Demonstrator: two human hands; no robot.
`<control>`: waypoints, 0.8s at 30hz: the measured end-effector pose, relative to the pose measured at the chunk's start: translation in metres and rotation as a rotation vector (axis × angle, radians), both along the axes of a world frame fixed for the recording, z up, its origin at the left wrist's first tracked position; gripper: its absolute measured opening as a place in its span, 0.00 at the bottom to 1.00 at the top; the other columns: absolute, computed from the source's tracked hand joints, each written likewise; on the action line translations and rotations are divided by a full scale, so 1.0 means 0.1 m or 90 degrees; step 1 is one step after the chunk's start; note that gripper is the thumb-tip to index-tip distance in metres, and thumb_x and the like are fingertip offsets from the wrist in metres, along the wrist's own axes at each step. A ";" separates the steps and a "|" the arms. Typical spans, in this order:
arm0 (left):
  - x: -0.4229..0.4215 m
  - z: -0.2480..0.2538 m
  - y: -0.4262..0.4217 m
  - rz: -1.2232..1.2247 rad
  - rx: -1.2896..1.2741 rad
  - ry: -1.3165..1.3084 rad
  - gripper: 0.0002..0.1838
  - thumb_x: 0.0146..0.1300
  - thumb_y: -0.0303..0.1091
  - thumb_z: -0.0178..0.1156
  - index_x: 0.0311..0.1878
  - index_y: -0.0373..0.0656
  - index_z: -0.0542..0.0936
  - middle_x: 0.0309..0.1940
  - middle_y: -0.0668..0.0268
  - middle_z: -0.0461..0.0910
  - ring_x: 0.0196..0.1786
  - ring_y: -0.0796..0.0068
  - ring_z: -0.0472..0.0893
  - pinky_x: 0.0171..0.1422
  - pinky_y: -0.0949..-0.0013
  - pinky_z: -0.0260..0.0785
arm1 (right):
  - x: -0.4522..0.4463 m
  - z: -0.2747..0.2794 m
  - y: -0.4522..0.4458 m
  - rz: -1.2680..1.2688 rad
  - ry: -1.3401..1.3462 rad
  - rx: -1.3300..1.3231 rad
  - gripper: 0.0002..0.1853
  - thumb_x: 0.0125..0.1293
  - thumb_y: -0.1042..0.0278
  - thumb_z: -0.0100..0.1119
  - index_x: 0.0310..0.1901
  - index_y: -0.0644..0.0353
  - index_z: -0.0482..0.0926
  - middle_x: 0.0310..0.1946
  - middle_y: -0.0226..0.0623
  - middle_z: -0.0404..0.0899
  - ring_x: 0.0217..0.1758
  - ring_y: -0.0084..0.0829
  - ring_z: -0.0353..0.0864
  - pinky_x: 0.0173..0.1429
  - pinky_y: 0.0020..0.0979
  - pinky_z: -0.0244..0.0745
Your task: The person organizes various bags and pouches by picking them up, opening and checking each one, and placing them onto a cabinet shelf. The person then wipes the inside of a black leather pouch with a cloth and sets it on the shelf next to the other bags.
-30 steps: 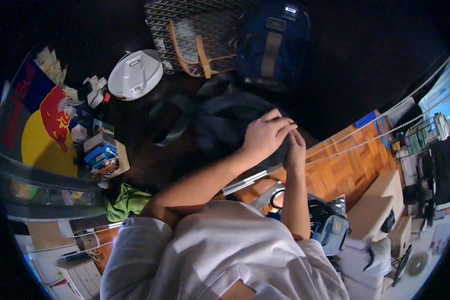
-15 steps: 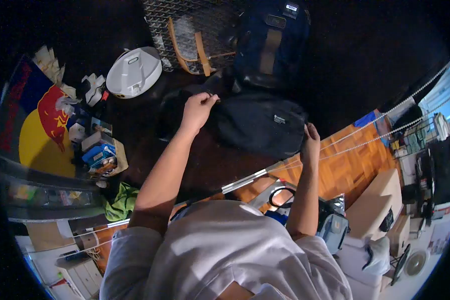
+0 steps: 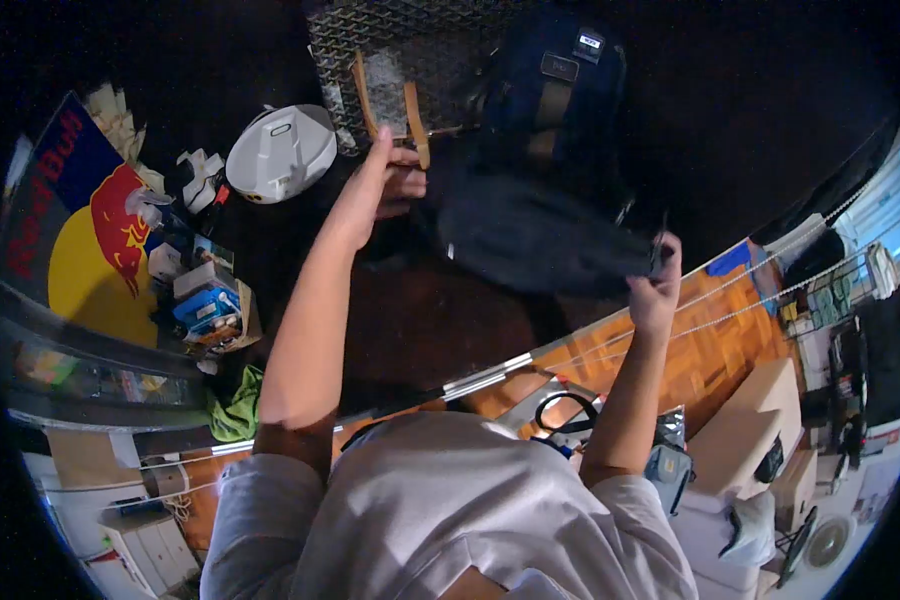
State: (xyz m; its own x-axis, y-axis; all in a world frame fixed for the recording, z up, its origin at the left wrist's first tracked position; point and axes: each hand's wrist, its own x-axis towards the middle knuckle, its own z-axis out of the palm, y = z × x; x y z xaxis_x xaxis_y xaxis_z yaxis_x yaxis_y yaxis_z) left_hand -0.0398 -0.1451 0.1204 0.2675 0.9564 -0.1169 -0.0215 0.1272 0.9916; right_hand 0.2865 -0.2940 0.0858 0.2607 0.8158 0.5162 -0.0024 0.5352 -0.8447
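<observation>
While the left hand (image 3: 368, 192) hung open just beside it, the black fabric bag (image 3: 540, 235) stretched leftward from the right hand (image 3: 656, 292), which grasped its right end; supporting the freer end from below probably suited such limp cloth best.

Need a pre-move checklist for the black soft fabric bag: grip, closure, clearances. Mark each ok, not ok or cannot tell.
1. Right hand holding the black soft fabric bag at one end: ok.
2. Left hand gripping the bag: not ok, it is open with fingers apart near the other end.
3. Bag closure shut: cannot tell, dark and motion-blurred.
4. White oval hard-shell object clear of the bag: ok, visible gap.
5. Bag clear of the navy backpack with the brown vertical strip: cannot tell, the boundary is lost in the dark.
</observation>
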 end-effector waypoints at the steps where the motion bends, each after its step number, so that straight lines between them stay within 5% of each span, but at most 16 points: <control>1: 0.00 0.03 -0.01 -0.067 -0.063 0.008 0.47 0.55 0.77 0.30 0.63 0.46 0.63 0.49 0.53 0.73 0.43 0.67 0.76 0.44 0.64 0.68 | 0.01 -0.10 -0.01 0.052 -0.011 0.009 0.22 0.46 0.84 0.57 0.45 0.58 0.67 0.40 0.34 0.74 0.44 0.25 0.73 0.53 0.29 0.68; 3: -0.02 -0.07 0.04 -0.244 -0.176 -0.008 0.58 0.46 0.84 0.29 0.73 0.51 0.43 0.61 0.45 0.65 0.49 0.58 0.75 0.48 0.59 0.68 | -0.06 -0.20 -0.04 0.145 -0.083 0.004 0.14 0.46 0.80 0.57 0.36 0.57 0.70 0.37 0.36 0.77 0.45 0.33 0.75 0.60 0.38 0.64; 9: 0.27 -0.14 -0.05 -0.372 -0.003 0.439 0.39 0.60 0.58 0.53 0.67 0.45 0.55 0.55 0.48 0.70 0.53 0.66 0.75 0.47 0.57 0.73 | -0.27 -0.10 -0.18 0.239 -0.201 0.028 0.12 0.43 0.85 0.51 0.30 0.56 0.70 0.33 0.40 0.81 0.50 0.41 0.76 0.65 0.46 0.57; 12: 0.23 0.18 -0.12 -0.384 -0.071 0.619 0.38 0.57 0.51 0.56 0.61 0.29 0.61 0.54 0.43 0.70 0.53 0.65 0.77 0.48 0.62 0.73 | -0.29 0.07 -0.11 0.188 -0.230 0.062 0.14 0.38 0.86 0.49 0.29 0.57 0.70 0.32 0.40 0.80 0.49 0.42 0.76 0.63 0.46 0.59; 16: 0.31 0.19 -0.38 0.107 0.657 0.695 0.23 0.57 0.42 0.55 0.44 0.27 0.72 0.46 0.46 0.77 0.45 0.54 0.79 0.47 0.59 0.73 | -0.30 0.26 0.06 0.142 -0.307 0.129 0.12 0.38 0.84 0.49 0.27 0.58 0.70 0.32 0.39 0.80 0.47 0.42 0.77 0.63 0.45 0.59; 18: 0.24 0.46 -0.44 0.019 0.452 0.781 0.20 0.56 0.41 0.56 0.45 0.34 0.75 0.44 0.47 0.76 0.45 0.52 0.78 0.47 0.56 0.72 | -0.29 0.45 0.13 0.099 -0.386 0.165 0.11 0.38 0.83 0.49 0.27 0.58 0.70 0.32 0.38 0.80 0.46 0.42 0.77 0.63 0.45 0.59; 20: 0.14 0.93 -0.62 -0.135 0.210 0.769 0.26 0.53 0.42 0.61 0.51 0.36 0.71 0.52 0.44 0.70 0.56 0.48 0.71 0.57 0.58 0.66 | -0.24 0.71 0.14 0.070 -0.419 0.196 0.10 0.38 0.83 0.49 0.26 0.59 0.70 0.32 0.37 0.80 0.46 0.40 0.77 0.64 0.46 0.58; 23: 0.08 0.87 -0.80 0.104 0.748 0.605 0.36 0.48 0.46 0.66 0.59 0.43 0.67 0.60 0.47 0.64 0.62 0.48 0.66 0.62 0.56 0.62 | -0.20 0.95 0.22 0.029 -0.524 0.253 0.10 0.37 0.83 0.49 0.26 0.59 0.70 0.32 0.37 0.80 0.46 0.40 0.77 0.64 0.45 0.58; 24: 0.13 0.88 -0.77 -0.007 0.781 0.529 0.46 0.43 0.49 0.69 0.66 0.47 0.60 0.66 0.50 0.56 0.67 0.46 0.58 0.68 0.52 0.53 | -0.25 1.04 0.23 0.028 -0.544 0.266 0.11 0.37 0.83 0.49 0.26 0.60 0.70 0.32 0.38 0.80 0.46 0.40 0.77 0.64 0.45 0.59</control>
State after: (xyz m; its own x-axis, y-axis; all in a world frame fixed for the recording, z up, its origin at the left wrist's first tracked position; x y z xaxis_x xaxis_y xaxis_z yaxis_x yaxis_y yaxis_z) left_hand -0.0272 -0.2224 0.2088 0.5382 0.5670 0.6235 0.5880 -0.7827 0.2042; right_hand 0.2618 -0.2711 0.1900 -0.3663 0.5228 0.7697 0.4999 0.8083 -0.3110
